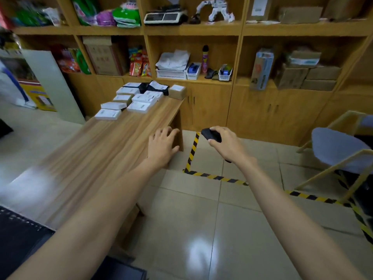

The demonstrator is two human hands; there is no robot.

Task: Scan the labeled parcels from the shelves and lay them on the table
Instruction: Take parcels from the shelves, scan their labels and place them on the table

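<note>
The right hand [226, 144] grips the scanner [210, 135]; the left hand [163, 144], fingers spread and empty, hovers by the surface [101, 150] edge. Parcels [139, 100] lie at its far end. More boxes [308, 75] sit on the shelf [343, 89], where the free hand should likely reach, turning each label outward.

Two long bare forearms [105, 199], bare left hand [162, 145], bare right hand [227, 143], slender fingers [167, 131]

The table [96, 150] is brown with wood stripes. The parcels [108, 114] are mostly white, some black. The scanner [211, 135] is black. The floor tape [192, 150] has yellow and black stripes. The chair [335, 148] is blue.
</note>
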